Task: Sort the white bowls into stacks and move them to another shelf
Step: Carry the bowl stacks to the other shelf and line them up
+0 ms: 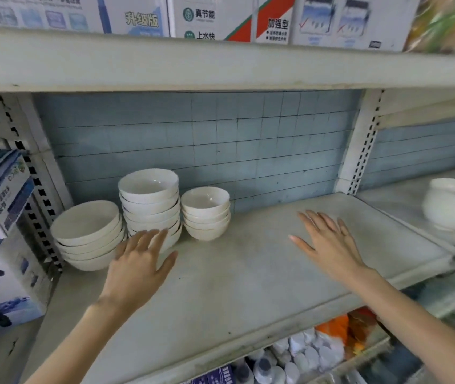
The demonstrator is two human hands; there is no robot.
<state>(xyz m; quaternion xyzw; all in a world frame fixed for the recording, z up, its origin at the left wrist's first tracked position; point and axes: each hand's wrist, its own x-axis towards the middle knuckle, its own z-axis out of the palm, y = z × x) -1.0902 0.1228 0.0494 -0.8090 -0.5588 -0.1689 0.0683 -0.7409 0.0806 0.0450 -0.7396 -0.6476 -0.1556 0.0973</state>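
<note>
Now left hand (137, 263) by stack (150, 209), right hand (328, 241) over shelf (234, 278)

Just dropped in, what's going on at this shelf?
Three stacks of white bowls stand at the left of the shelf: a wide stack, a tall middle stack, a small stack. The person's left hand, open, reaches the tall one's foot. The right hand is open above the shelf, holding nothing. A lone bowl sits on the neighbouring shelf.

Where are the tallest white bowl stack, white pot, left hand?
Tallest white ceramic bowl stack (151, 213), head view, middle bowls.
Round white ceramic pot (453, 209), head view, side wall.
Left hand (137, 264), head view, back.
</note>
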